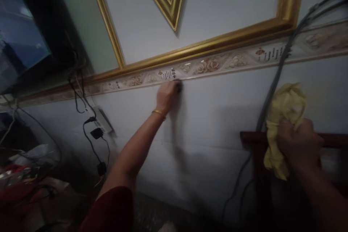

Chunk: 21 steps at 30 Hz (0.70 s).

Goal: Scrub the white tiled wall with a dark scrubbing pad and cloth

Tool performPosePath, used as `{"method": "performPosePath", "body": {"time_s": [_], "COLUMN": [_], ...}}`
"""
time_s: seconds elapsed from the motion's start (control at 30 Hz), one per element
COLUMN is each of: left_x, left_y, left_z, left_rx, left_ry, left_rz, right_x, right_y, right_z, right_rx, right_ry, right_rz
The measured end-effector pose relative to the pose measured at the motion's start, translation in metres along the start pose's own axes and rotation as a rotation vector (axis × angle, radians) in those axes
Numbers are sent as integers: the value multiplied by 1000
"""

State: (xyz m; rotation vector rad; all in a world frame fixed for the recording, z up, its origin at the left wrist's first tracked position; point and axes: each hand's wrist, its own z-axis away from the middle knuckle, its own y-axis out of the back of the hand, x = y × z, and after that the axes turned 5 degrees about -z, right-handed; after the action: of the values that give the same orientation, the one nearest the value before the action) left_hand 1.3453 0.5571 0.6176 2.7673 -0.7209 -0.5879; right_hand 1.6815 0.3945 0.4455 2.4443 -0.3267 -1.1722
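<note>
Yellow cloth (288, 103): one, crumpled, at right, in front of the wall (206, 116); lower end hanging loose.
Right hand (299, 143): raised, forearm rising from the near right corner; fingers wrapped around the cloth, gripping it.
Left hand (166, 96): arm outstretched from the near side to the far wall, at the lower edge of the patterned border (210, 66); fingers curled, a dark patch at their tips; too blurred to tell whether anything is gripped.
Bangle (158, 112): gold-coloured, left wrist.
Sleeve (114, 210): dark red, left arm.
Wooden furniture (248, 137): dark red, near right, below the cloth.
Power strip (102, 119): white, tilted, left of the left arm, black adapter (97, 133) beside it.
Plastic bag (39, 152): pale, near left; contents cannot be made out.
</note>
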Motion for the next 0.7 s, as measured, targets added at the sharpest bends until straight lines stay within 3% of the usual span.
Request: {"method": "performPosePath", "body": {"time_s": [0.07, 0.1, 0.17, 0.27, 0.33, 0.4, 0.5, 0.57, 0.63, 0.7], "left_x": [-23, -19, 17, 89, 103, 75, -11, -58, -79, -77], "left_y": [5, 5, -5, -25, -29, -22, -7, -4, -8, -15], "left_z": [11, 10, -1, -29, -38, -31, 12, 48, 77, 94], "left_rx": [45, 66, 83, 31, 14, 40, 122, 142, 149, 166], "left_ry": [119, 140, 85, -174, -270, -208, 59, 157, 205, 244], "left_rz": [-25, -26, 0, 82, 103, 74, -18, -36, -4, 39], "right_x": [-5, -8, -10, -5, 1, 6, 6, -5, -27, -62], "right_y": [1, 1, 3, 1, -2, -3, 4, 14, 23, 27], "right_z": [2, 3, 4, 1, -2, -2, 2, 3, 0, -8], "right_rx": [-14, -29, -48, -34, -1, 27, 46, 119, 319, 536], "right_ry": [-45, -70, -103, -96, -100, -94, -6, 54, 164, 367], "right_rz": [38, 50, 42, -38, -105, -166, -229, -269, -321, -366]}}
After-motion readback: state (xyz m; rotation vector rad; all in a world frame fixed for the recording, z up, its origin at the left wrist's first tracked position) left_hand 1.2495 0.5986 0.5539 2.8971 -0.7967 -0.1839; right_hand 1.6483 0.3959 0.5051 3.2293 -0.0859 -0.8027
